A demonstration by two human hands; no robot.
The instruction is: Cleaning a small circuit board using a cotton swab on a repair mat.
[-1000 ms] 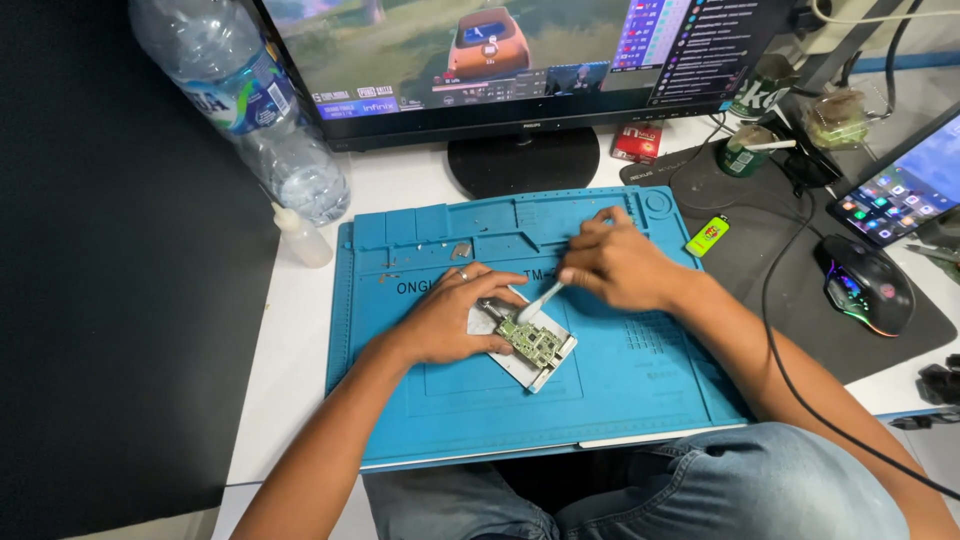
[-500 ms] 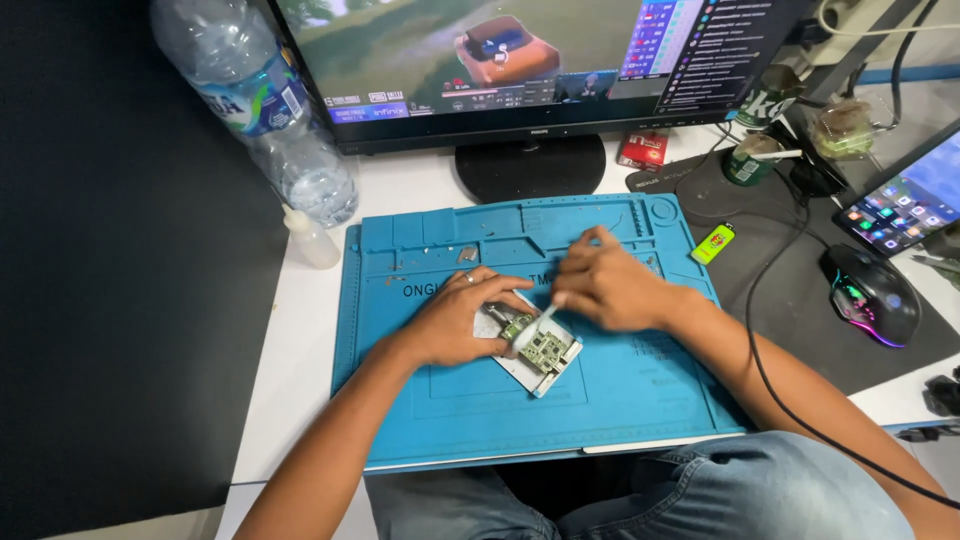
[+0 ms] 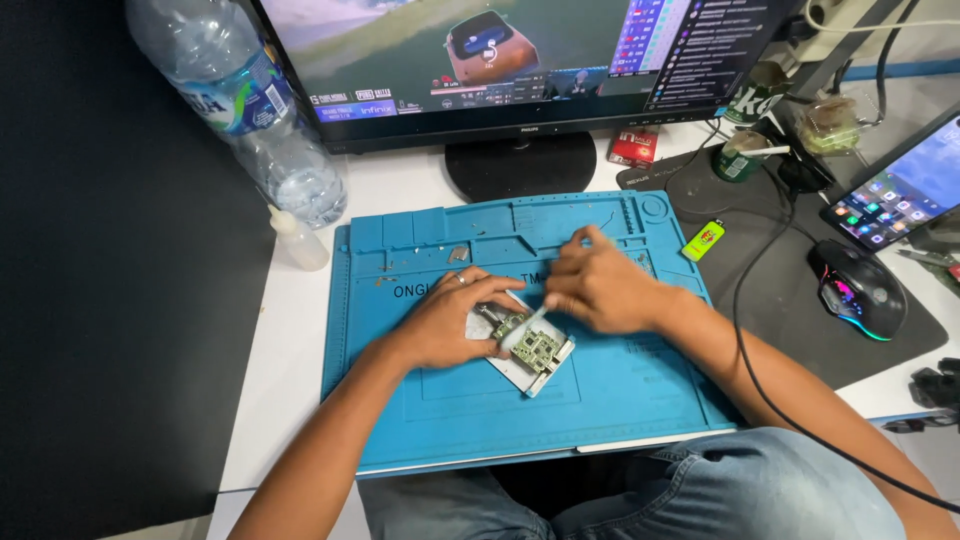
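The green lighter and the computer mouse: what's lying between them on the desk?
In the head view, between the green lighter and the mouse lies dark mouse pad, crossed by a black cable. Nothing else sits there.
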